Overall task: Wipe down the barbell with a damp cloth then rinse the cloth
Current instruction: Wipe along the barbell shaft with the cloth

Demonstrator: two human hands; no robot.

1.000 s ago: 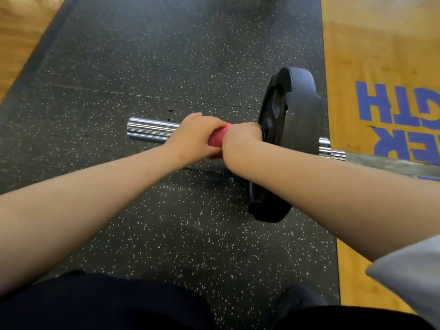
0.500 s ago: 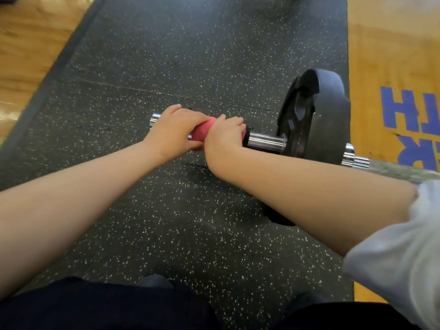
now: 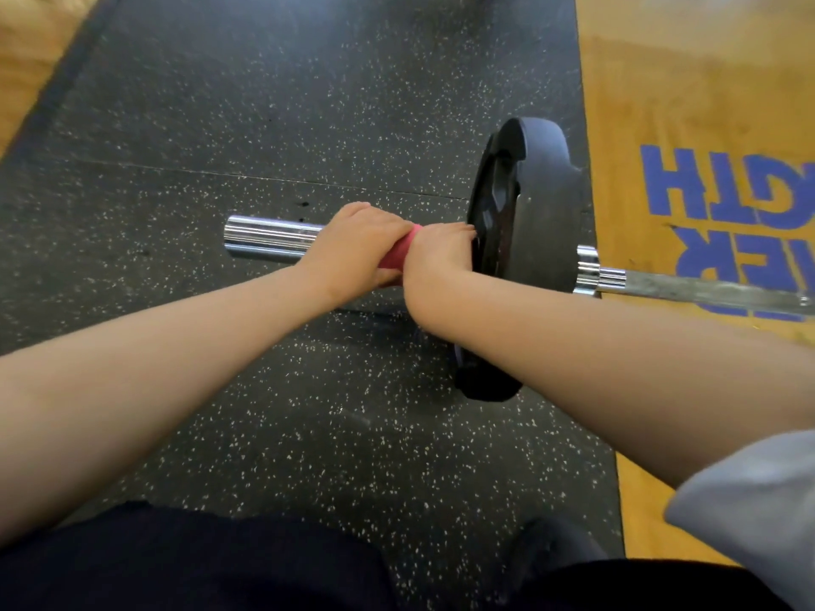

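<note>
Speckled black mat [image 3: 308, 103] is lying beneath both hands. Left hand [image 3: 353, 249] and right hand [image 3: 436, 258] are curling side by side round a pink cloth [image 3: 397, 258], pressing it onto the barbell [image 3: 269, 238]; only a strip of cloth is showing between them. Bare chrome is sticking out just left of the left hand. Right beside the right hand's fingers a black plate [image 3: 542, 240] is standing upright on the bar. Past it the thin shaft [image 3: 705, 293] is running rightward over wooden floor [image 3: 683, 103] bearing blue letters

Grey short sleeve [image 3: 749, 513], apparently dark navy trousers [image 3: 176, 562].
</note>
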